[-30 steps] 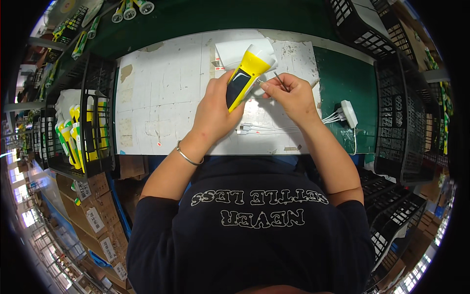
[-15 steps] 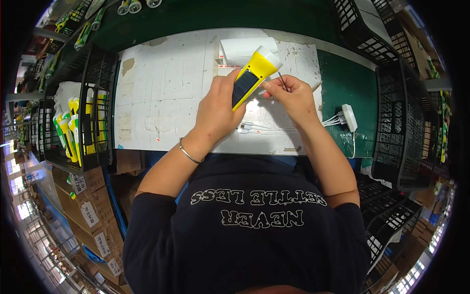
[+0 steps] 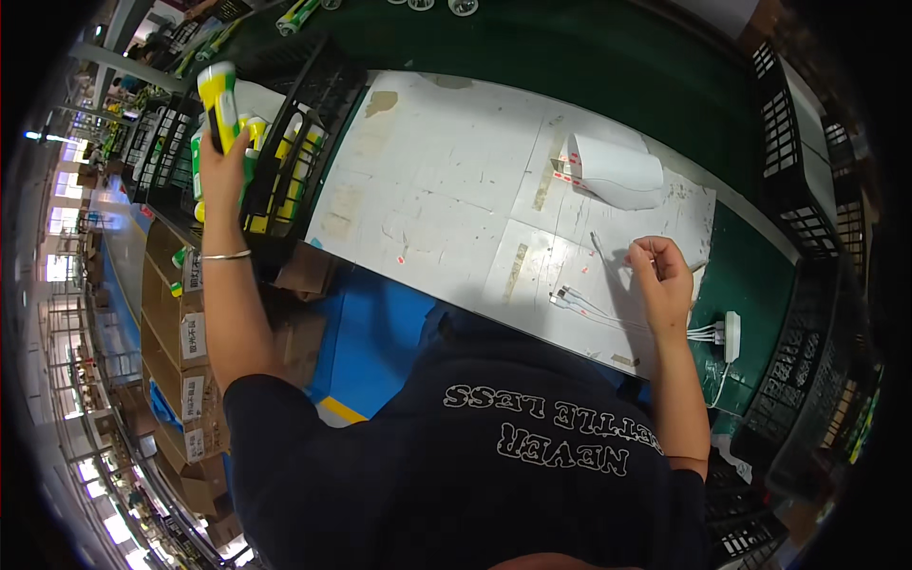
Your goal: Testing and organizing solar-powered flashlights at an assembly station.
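Note:
My left hand (image 3: 223, 176) is closed around a yellow flashlight (image 3: 220, 109) with a white head, held head-up over the black crate (image 3: 309, 100) at the far left. More yellow and green flashlights (image 3: 290, 176) stand in that crate. My right hand (image 3: 660, 271) hovers over the right part of the white work surface (image 3: 427, 161), its fingers curled together in a pinch. Whatever they hold, if anything, is too small to make out. Near those fingertips a thin grey cable end (image 3: 596, 241) shows. White charging cables (image 3: 579, 302) lie just nearer to me.
A curled white sheet (image 3: 617, 173) lies on the work surface behind my right hand. At right, a white multi-port charger (image 3: 731, 337) rests on the green tabletop (image 3: 760, 275). Black crates (image 3: 807, 351) line the right side. Cardboard boxes (image 3: 171, 328) are stacked below the left crate.
My left hand has carried the flashlight from the middle of the work surface to above the left crate. My right hand has parted from the flashlight. The view has turned left.

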`<action>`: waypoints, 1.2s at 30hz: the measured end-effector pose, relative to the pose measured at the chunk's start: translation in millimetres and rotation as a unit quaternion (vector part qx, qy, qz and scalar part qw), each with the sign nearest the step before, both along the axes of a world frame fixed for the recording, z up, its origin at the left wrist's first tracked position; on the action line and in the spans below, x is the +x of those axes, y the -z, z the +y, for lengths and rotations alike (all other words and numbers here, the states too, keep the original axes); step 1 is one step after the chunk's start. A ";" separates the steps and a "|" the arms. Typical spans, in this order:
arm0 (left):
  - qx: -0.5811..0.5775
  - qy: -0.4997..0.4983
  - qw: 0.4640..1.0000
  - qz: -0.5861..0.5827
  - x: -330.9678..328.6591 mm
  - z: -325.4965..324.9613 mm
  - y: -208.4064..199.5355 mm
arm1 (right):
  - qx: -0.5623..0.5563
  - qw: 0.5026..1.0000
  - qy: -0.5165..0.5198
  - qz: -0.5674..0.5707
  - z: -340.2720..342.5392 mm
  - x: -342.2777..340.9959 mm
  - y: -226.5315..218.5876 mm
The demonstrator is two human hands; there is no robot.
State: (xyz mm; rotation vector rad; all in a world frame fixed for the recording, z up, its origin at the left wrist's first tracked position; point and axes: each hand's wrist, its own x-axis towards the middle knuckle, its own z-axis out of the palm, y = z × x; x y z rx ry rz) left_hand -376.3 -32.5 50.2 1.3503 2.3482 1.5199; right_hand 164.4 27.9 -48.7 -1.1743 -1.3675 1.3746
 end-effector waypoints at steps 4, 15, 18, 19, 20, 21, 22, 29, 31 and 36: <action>-0.292 -0.136 0.943 0.081 -82.4 -47.2 7.8 | -0.016 1.000 -0.011 0.007 2.9 -11.8 4.6; 0.433 0.232 0.871 0.010 111.1 -35.6 -105.8 | 0.012 0.997 -0.024 -0.069 2.3 -24.0 11.5; 0.485 0.264 0.830 0.078 111.9 -26.1 -118.6 | 0.048 0.992 -0.027 -0.116 -3.5 -18.2 9.8; 0.504 0.267 0.820 0.048 117.7 -31.8 -117.8 | 0.048 0.993 -0.025 -0.108 -6.3 -14.8 11.0; 0.525 0.277 0.805 0.021 125.9 -29.4 -119.9 | 0.053 0.994 -0.017 -0.096 -2.9 -17.0 12.4; 0.483 0.235 0.831 0.147 148.0 -26.0 -123.0 | 0.052 0.994 -0.013 -0.095 -2.9 -18.1 13.6; 0.497 0.234 0.832 0.083 147.7 -23.2 -123.6 | 0.057 0.993 -0.014 -0.107 -2.0 -19.3 14.6; 0.436 0.132 0.889 0.050 102.7 -24.3 -115.3 | 0.080 0.988 -0.040 -0.125 -1.0 -21.3 14.1; 0.306 0.003 0.942 0.137 66.6 -11.7 -86.9 | 0.077 0.992 -0.011 -0.102 -1.0 -19.2 30.1; -0.163 -0.193 0.953 0.169 -64.3 -61.2 -9.1 | 0.048 0.997 -0.042 -0.050 -4.3 -20.9 26.7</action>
